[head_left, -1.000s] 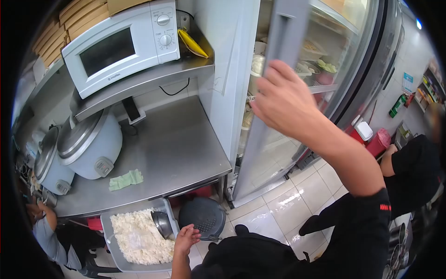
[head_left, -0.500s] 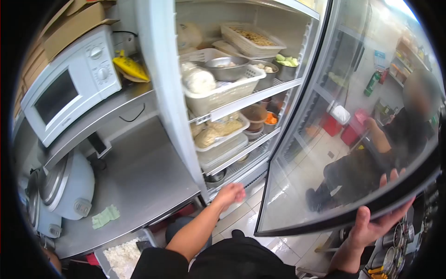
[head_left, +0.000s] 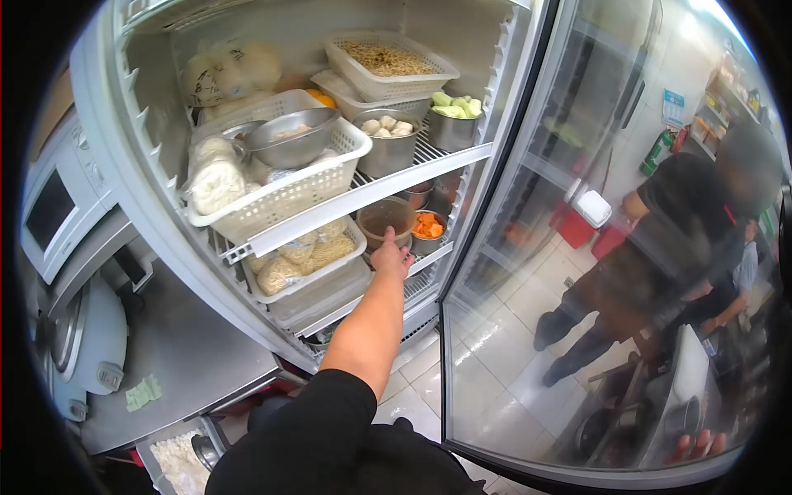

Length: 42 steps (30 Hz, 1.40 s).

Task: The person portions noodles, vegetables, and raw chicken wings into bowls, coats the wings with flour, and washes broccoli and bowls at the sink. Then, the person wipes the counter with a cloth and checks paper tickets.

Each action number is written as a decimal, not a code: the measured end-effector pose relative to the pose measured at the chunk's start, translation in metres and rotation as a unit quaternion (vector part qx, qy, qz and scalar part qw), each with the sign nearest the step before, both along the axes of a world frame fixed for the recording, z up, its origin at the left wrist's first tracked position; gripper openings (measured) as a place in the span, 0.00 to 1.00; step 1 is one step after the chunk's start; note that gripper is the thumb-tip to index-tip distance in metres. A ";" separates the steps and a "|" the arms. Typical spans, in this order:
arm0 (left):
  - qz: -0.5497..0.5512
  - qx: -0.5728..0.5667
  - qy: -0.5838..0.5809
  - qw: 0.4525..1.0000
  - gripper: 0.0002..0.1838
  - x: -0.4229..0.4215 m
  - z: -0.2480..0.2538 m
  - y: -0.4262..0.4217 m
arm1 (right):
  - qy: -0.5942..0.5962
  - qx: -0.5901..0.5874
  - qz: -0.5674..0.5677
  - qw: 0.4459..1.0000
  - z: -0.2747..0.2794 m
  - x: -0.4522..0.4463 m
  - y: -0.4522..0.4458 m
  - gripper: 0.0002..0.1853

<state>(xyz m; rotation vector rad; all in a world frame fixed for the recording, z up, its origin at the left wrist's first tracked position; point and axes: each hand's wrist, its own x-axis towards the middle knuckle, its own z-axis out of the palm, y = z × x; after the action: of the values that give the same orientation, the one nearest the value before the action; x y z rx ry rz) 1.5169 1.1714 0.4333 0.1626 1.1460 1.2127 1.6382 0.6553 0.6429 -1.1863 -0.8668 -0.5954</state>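
Through the head camera, the big difference is the fridge: a second ago its glass door was only partly open, and now it stands wide, filling the right of the frame. Someone in dark clothes shows in that glass (through it or mirrored in it, I couldn't swear which).

The left hand, which half a second ago hung low in front of the shelves, is now up at mid-frame beside the brown bowl. Its fingers are loosely bent, one lying over the bowl's near side; whether it has any hold there, I can't make out. So the door is out of the way and that bowl is within reach. It sits on the lower shelf, between the tray of noodles and the orange pieces, below the white basket.

Of the right hand, I see only spread fingertips through the glass, lower right; the palm is hidden, so its grip on the door can't be judged. The desk has swung to the lower left.
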 end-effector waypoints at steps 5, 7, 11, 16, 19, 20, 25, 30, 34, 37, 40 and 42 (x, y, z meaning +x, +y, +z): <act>0.027 -0.020 -0.029 0.999 0.23 0.007 0.000 0.018 | 0.009 -0.041 0.114 0.993 -0.004 0.034 -0.018 0.48; 0.041 -0.039 -0.045 0.997 0.24 0.005 -0.010 0.030 | 0.029 -0.024 0.034 0.999 -0.005 0.028 -0.009 0.48; 0.076 -0.078 -0.060 0.992 0.28 0.010 0.020 0.012 | -0.048 0.015 0.014 0.999 0.001 0.043 0.011 0.41; 0.058 -0.049 -0.040 0.996 0.32 0.009 0.040 -0.002 | -0.011 -0.014 0.024 1.000 -0.009 0.049 -0.009 0.44; 0.055 -0.034 -0.015 0.998 0.33 0.006 0.036 -0.009 | -0.002 -0.029 0.028 0.999 -0.012 0.052 -0.016 0.46; 0.055 -0.025 -0.010 0.998 0.33 0.004 0.026 -0.007 | 0.003 -0.031 0.029 0.999 -0.014 0.053 -0.018 0.47; 0.021 0.042 0.093 0.995 0.30 -0.004 -0.008 -0.001 | 0.026 -0.040 0.027 0.999 -0.021 0.057 -0.031 0.51; -0.065 0.148 0.065 0.985 0.22 -0.013 -0.020 -0.006 | 0.074 -0.058 0.014 0.996 -0.031 0.059 -0.052 0.55; -0.165 0.176 -0.028 0.970 0.21 -0.022 -0.031 -0.036 | 0.129 -0.070 0.021 0.989 -0.043 0.061 -0.072 0.58; -0.244 0.170 -0.058 0.953 0.29 -0.037 -0.040 -0.075 | 0.006 -0.102 0.037 0.994 -0.026 0.040 -0.038 0.55; -0.312 0.210 -0.085 0.923 0.33 -0.077 -0.055 -0.122 | -0.004 -0.048 0.187 0.981 -0.017 0.032 -0.013 0.58; -0.378 0.194 -0.091 0.901 0.34 -0.112 -0.060 -0.157 | 0.032 -0.036 0.145 0.988 -0.009 0.006 -0.004 0.60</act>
<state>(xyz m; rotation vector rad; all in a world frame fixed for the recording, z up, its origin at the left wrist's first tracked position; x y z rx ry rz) 1.4044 1.0147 0.3736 0.7148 0.5616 0.7115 1.6443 0.6509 0.6340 -1.1114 -0.9921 -0.2897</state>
